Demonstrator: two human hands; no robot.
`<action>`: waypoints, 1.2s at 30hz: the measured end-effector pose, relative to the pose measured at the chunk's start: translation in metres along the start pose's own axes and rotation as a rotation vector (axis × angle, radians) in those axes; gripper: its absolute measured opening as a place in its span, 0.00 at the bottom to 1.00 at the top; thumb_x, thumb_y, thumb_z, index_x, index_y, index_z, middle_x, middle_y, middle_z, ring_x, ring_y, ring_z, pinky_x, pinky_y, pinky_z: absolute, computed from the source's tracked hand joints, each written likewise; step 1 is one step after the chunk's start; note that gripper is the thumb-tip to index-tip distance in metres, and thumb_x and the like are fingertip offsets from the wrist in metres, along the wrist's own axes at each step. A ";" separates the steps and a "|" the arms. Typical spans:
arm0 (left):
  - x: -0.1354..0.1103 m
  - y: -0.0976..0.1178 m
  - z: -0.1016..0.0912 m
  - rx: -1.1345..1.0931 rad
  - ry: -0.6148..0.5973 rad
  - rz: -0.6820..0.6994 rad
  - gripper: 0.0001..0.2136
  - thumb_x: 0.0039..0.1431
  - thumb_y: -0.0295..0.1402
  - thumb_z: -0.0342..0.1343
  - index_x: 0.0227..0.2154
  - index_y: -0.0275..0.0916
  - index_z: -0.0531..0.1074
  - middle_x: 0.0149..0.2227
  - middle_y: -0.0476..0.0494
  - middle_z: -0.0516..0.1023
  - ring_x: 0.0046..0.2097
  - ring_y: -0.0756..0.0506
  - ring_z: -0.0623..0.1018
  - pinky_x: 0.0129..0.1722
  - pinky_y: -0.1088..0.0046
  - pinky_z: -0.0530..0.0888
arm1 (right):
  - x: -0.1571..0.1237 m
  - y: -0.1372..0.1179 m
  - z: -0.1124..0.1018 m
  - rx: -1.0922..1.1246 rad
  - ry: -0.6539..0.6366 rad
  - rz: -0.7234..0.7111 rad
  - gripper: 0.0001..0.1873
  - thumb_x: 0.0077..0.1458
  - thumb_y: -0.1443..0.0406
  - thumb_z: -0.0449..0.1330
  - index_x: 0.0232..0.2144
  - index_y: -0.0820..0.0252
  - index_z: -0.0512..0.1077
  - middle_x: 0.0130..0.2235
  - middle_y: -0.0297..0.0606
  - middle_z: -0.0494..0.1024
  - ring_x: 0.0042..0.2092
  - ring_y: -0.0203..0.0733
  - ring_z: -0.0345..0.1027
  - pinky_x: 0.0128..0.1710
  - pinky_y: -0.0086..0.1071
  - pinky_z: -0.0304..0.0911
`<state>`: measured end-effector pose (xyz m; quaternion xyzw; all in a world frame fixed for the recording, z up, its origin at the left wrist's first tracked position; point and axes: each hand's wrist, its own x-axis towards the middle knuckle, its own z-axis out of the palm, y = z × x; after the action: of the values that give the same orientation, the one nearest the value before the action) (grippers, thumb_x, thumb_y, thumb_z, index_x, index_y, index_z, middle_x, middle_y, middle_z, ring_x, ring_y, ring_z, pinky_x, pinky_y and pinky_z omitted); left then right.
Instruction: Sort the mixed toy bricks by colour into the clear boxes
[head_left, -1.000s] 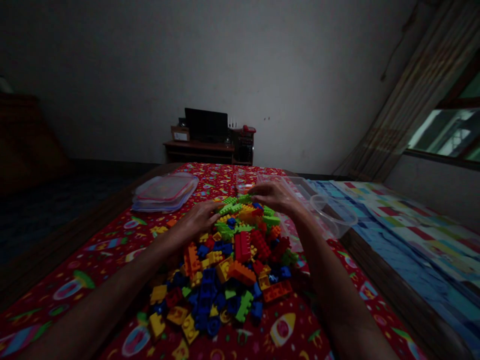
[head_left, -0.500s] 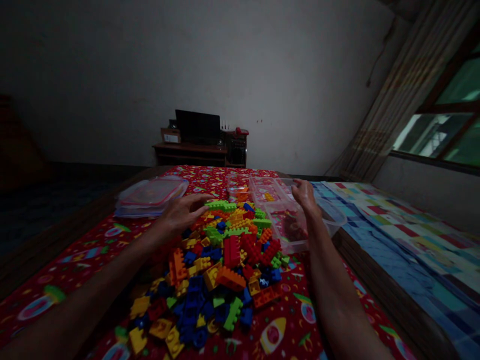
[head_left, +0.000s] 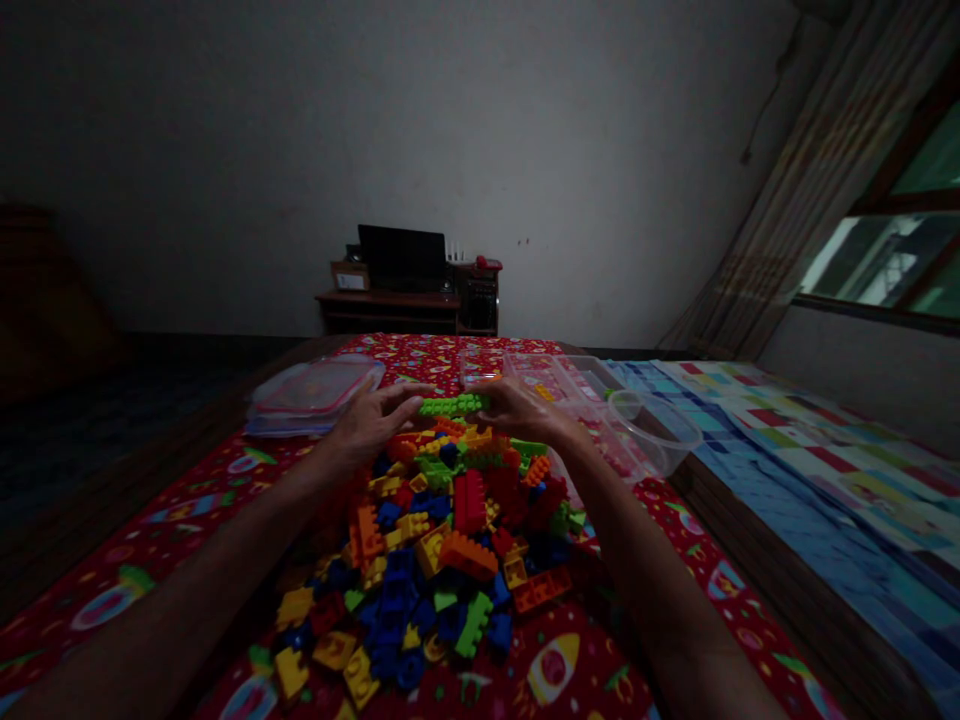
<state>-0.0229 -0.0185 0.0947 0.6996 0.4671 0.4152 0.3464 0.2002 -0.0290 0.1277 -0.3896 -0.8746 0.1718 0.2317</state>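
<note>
A long green building brick (head_left: pixel 452 405) is held level above the far side of a heap of building bricks (head_left: pixel 420 560). My left hand (head_left: pixel 375 415) grips its left end between thumb and fingers. At the other end, my right hand (head_left: pixel 517 405) has its fingers closed on the same brick, its fingertips partly hidden behind the hand. Red, orange, yellow, blue and green pieces make up the heap beneath both hands.
Clear plastic boxes (head_left: pixel 551 375) stand behind my right forearm, one with a yellow brick in it. A clear round tub (head_left: pixel 660 430) is right of them. Stacked plastic lids (head_left: pixel 311 395) lie at left on the red patterned cloth (head_left: pixel 262 490). A checked bed (head_left: pixel 810 490) is at right.
My right hand has moved left from the clear boxes to the green brick and now grips its right end. My left hand stays at the brick's left end.
</note>
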 end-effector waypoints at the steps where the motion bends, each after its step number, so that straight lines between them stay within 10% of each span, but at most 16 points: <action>1: 0.001 -0.001 0.000 0.023 -0.007 0.014 0.21 0.54 0.47 0.52 0.45 0.38 0.73 0.42 0.43 0.78 0.38 0.44 0.80 0.40 0.65 0.78 | -0.001 0.002 -0.003 -0.039 0.026 0.029 0.06 0.55 0.67 0.57 0.32 0.63 0.74 0.25 0.30 0.72 0.26 0.29 0.61 0.25 0.24 0.50; 7: 0.001 -0.006 -0.006 0.322 -0.155 0.145 0.27 0.52 0.53 0.50 0.46 0.38 0.75 0.43 0.41 0.80 0.45 0.40 0.78 0.43 0.65 0.76 | -0.019 0.044 -0.035 -0.362 0.291 0.304 0.15 0.55 0.59 0.57 0.23 0.63 0.72 0.22 0.34 0.71 0.25 0.32 0.58 0.25 0.27 0.46; 11: -0.005 -0.001 -0.010 0.461 -0.476 0.233 0.20 0.53 0.46 0.53 0.46 0.44 0.75 0.48 0.44 0.78 0.48 0.41 0.76 0.47 0.67 0.73 | -0.038 0.080 -0.053 -0.467 0.446 0.562 0.15 0.55 0.56 0.57 0.27 0.62 0.74 0.26 0.40 0.75 0.29 0.38 0.64 0.26 0.28 0.51; 16: -0.008 -0.003 -0.014 0.535 -0.553 0.260 0.19 0.53 0.41 0.54 0.48 0.49 0.74 0.50 0.46 0.77 0.51 0.41 0.75 0.49 0.68 0.72 | -0.057 0.110 -0.052 -0.585 0.643 0.822 0.14 0.56 0.62 0.55 0.36 0.69 0.73 0.39 0.54 0.76 0.41 0.48 0.68 0.39 0.34 0.60; 25: -0.004 -0.010 -0.010 0.520 -0.551 0.351 0.13 0.55 0.41 0.53 0.38 0.44 0.77 0.44 0.45 0.79 0.47 0.43 0.77 0.48 0.70 0.71 | -0.059 0.125 -0.050 -0.479 0.694 0.683 0.20 0.53 0.72 0.47 0.45 0.71 0.71 0.44 0.54 0.75 0.48 0.49 0.66 0.48 0.37 0.60; 31: -0.008 -0.008 -0.005 0.547 -0.568 0.250 0.17 0.58 0.47 0.48 0.35 0.39 0.74 0.35 0.44 0.78 0.36 0.44 0.76 0.34 0.73 0.72 | -0.036 0.086 -0.061 -0.412 0.697 0.521 0.18 0.54 0.71 0.51 0.44 0.69 0.75 0.42 0.53 0.78 0.46 0.48 0.71 0.48 0.38 0.62; 36: -0.004 -0.004 -0.005 0.374 -0.378 0.160 0.20 0.52 0.51 0.52 0.38 0.40 0.72 0.36 0.45 0.78 0.38 0.42 0.76 0.37 0.68 0.72 | -0.018 0.033 -0.040 -0.136 0.395 0.268 0.16 0.59 0.67 0.52 0.44 0.65 0.76 0.33 0.44 0.79 0.33 0.38 0.72 0.35 0.30 0.64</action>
<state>-0.0295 -0.0202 0.0923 0.8510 0.4062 0.2099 0.2584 0.2518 -0.0169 0.1403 -0.5428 -0.7626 0.0624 0.3464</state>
